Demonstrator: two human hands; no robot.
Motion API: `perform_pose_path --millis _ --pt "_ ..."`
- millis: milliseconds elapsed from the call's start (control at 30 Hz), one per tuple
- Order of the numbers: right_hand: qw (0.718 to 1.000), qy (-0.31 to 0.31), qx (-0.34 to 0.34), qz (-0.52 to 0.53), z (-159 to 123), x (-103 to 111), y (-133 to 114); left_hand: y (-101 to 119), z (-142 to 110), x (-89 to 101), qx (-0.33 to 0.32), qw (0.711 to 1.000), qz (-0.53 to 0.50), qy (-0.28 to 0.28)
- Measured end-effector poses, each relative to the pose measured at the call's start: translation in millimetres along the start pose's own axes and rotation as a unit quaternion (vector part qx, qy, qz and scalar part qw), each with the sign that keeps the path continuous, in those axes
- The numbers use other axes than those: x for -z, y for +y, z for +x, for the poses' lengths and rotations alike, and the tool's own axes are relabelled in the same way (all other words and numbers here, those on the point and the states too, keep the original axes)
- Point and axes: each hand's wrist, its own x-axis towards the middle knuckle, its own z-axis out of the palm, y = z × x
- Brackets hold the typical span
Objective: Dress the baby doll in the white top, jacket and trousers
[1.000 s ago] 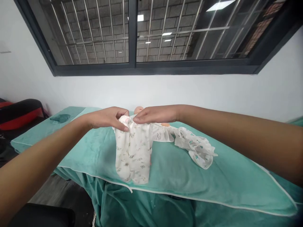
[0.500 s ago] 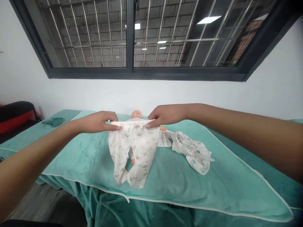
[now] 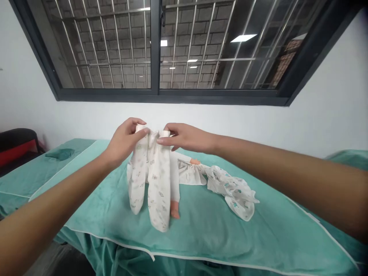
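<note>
Two hands hold up small white pants (image 3: 156,180) over a green cover (image 3: 207,222).

The thin pants hang legs toward the viewer, sparsely printed with little grey figures, their ends rounded; whether these touch the cover I cannot tell. At the bunched waist, the left hand (image 3: 125,141) and right hand (image 3: 186,137) each have a pinched grip, thumb and fingers closed on the fabric. Just behind, a doll (image 3: 174,180) is mostly blocked by pants and hands, one white-clad leg showing. A crumpled printed garment (image 3: 232,189) lies to the right. Beyond are a white wall (image 3: 230,122) and a barred window (image 3: 156,50).
</note>
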Motion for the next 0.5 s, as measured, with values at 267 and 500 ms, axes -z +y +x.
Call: perform_pose_path --millis 267,500 --pt "0.96 0.183 0.054 0.205 27 -39 2 -18 -6 -28.4 -0.107 0.987 -0.117 0.023" --pt "0.891 0.181 0.011 0.417 71 -67 75 -92 -51 -57.4 0.152 0.985 -0.07 -0.049"
